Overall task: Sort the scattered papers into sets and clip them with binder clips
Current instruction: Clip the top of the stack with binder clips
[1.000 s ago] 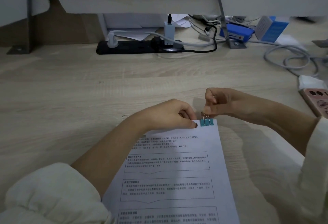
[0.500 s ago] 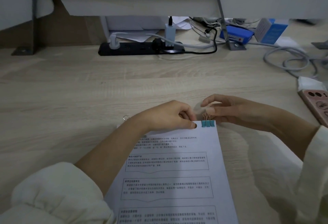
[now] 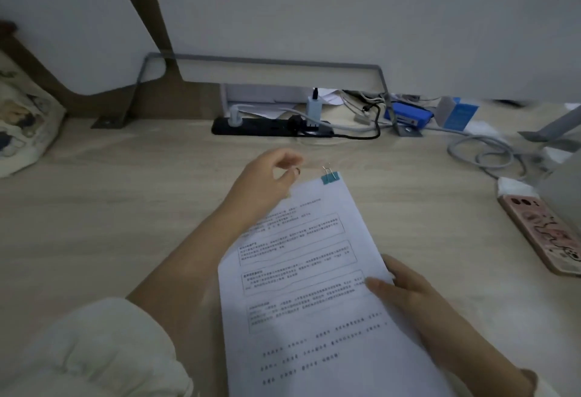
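Closest in, lower right of the frame, the right hand (image 3: 408, 289) pinches the right edge of the paper set (image 3: 301, 271), thumb on top. The sheets run lengthwise up the middle, slightly tilted, with a teal binder clip (image 3: 331, 177) on the top corner. The left hand (image 3: 267, 183) hovers loosely curled, holding nothing, beside that top edge. Pale wood worktop (image 3: 110, 208), phone (image 3: 540, 233) at right, power strip (image 3: 272, 126) against the back wall.

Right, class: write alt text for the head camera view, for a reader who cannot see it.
A right hand grips the right edge of a printed paper set clipped at its top corner by a teal binder clip, on a wooden desk. The left hand hovers open at the top edge. A power strip lies behind.
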{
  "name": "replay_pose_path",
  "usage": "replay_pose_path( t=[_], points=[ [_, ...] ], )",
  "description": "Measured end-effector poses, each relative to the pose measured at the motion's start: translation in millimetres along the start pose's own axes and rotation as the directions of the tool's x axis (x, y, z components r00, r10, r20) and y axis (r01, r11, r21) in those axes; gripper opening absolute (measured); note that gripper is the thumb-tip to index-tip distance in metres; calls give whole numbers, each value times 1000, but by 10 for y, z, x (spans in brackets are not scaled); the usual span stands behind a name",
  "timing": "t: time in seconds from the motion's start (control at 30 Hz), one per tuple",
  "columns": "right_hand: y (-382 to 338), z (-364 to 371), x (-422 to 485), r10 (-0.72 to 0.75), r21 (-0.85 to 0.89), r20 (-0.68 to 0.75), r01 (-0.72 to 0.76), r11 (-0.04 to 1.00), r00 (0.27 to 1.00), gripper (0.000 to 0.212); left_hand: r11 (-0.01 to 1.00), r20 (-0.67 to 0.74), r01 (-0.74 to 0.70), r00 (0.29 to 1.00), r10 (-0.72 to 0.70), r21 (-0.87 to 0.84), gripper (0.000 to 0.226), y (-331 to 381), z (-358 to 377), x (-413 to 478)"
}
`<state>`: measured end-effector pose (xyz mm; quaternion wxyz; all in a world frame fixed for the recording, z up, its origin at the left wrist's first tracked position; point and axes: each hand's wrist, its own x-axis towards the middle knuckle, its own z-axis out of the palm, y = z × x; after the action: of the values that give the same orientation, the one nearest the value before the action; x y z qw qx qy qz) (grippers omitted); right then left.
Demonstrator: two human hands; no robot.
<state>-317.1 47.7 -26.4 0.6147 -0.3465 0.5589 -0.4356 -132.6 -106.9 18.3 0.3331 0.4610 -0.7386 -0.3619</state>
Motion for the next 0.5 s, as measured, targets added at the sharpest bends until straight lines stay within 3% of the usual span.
replay_pose_path(
  t=[0.1,0.33,0.43,0.5],
  points=[
    [4,277,131,-57,35,-57,59,998,997,26,996,-81,-7,997,14,88,33,-146,-234,-265],
    [7,1320,605,-140,123,32,135,983,990,24,967,-235,182,962,-137,180,38,-859,-733,-1132],
    [67,1772,855,-142,133,36,136,982,989,26,827,-310,385,911,-271,409,50,-1129,-848,-1482],
    [114,2028,1001,-149,34,11,149,988,989,28,688,-356,510,858,-369,516,56,-1276,-915,-1655]
  ],
)
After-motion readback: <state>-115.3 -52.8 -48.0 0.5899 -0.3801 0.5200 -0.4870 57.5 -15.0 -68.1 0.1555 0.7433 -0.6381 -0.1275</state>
